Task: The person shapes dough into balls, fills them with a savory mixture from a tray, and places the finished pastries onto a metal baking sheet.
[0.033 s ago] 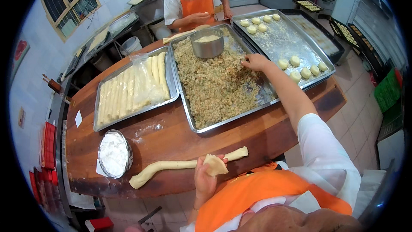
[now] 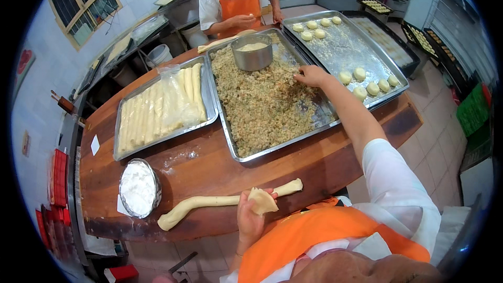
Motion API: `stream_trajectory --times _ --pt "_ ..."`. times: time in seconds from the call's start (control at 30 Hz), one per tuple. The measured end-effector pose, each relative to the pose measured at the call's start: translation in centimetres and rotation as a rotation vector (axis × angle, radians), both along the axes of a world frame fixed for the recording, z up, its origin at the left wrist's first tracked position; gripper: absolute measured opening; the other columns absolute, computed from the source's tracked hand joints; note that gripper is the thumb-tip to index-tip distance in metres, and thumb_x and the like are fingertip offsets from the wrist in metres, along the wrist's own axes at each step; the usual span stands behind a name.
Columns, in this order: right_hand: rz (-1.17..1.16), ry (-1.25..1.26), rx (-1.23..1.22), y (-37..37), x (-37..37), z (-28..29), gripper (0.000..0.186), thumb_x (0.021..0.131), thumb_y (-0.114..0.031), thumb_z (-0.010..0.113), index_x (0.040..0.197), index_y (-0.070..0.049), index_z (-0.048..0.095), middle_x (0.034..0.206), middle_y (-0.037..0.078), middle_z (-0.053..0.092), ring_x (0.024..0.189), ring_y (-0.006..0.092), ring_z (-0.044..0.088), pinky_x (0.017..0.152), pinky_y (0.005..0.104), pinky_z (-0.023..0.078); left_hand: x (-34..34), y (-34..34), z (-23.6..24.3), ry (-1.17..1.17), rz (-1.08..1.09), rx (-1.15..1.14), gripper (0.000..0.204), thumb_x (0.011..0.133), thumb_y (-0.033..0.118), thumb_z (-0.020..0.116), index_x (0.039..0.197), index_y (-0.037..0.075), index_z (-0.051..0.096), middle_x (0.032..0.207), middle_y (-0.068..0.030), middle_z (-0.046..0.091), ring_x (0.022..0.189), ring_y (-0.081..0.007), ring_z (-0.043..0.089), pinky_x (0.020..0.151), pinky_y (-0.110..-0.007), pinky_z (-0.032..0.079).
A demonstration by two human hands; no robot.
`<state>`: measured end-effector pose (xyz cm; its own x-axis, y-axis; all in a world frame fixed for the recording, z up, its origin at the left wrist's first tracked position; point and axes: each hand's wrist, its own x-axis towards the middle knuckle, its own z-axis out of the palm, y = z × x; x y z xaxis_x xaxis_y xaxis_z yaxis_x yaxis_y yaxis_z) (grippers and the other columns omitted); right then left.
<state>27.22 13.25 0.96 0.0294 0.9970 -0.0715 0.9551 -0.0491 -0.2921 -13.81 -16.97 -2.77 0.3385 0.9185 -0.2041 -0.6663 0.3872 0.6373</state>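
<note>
One dough wrapper (image 2: 263,202), likely soft and tearable, best held by its rim, sits gripped in the left hand (image 2: 250,217); apart, the right hand (image 2: 313,76) is at crumbly filling (image 2: 267,112), grip unclear

wooden table (image 2: 220,175) | metal trays (image 2: 326,111) | powder bowl (image 2: 158,194) | dough rope (image 2: 204,202)

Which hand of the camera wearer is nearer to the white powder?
Left. The left hand is right of the powder; the right hand is farther off, at the crumbly mixture.
</note>
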Motion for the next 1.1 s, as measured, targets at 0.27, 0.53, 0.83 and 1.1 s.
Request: stream_trajectory --times 0.27,0.53,0.83,1.1 --pt "-0.089 0.13 0.161 -4.1 -2.6 -4.1 0.053 0.097 -0.044 0.049 0.108 0.004 0.067 0.109 0.028 0.068 0.106 0.0439 0.063 0.094 0.0497 0.048 0.6 0.9 -0.3 -0.01 0.002 0.012 0.027 0.092 0.017 0.05 0.114 0.002 0.045 0.119 -0.0298 0.061 0.111 -0.0427 0.062 0.1 -0.052 0.049" --pt "0.08 0.295 0.472 -9.7 -6.2 -5.2 0.038 0.098 -0.031 0.05 0.11 0.002 0.066 0.116 0.026 0.065 0.111 0.044 0.058 0.098 0.0491 0.045 0.5 0.1 -0.9 -0.052 -0.005 0.022 0.023 0.091 0.012 0.047 0.111 0.001 0.044 0.117 -0.0295 0.062 0.111 -0.0417 0.063 0.102 -0.052 0.049" --pt "0.038 -0.192 0.096 -13.4 -10.0 0.6 0.047 0.102 -0.04 0.047 0.128 -0.002 0.054 0.116 0.023 0.064 0.11 0.0413 0.061 0.089 0.0501 0.052 -0.3 -1.1 -1.8 -0.07 0.043 -0.004 0.025 0.093 0.012 0.049 0.115 0.002 0.044 0.117 -0.0283 0.062 0.109 -0.0414 0.065 0.093 -0.049 0.055" --pt "0.108 -0.067 0.236 -10.8 -10.7 -4.7 0.04 0.099 -0.04 0.052 0.11 -0.002 0.056 0.103 0.026 0.066 0.09 0.0451 0.066 0.078 0.0518 0.054 -0.3 -1.0 -2.3 -0.095 0.006 -0.01 0.029 0.093 0.013 0.049 0.119 0.0 0.046 0.117 -0.029 0.062 0.109 -0.0419 0.064 0.097 -0.05 0.053"
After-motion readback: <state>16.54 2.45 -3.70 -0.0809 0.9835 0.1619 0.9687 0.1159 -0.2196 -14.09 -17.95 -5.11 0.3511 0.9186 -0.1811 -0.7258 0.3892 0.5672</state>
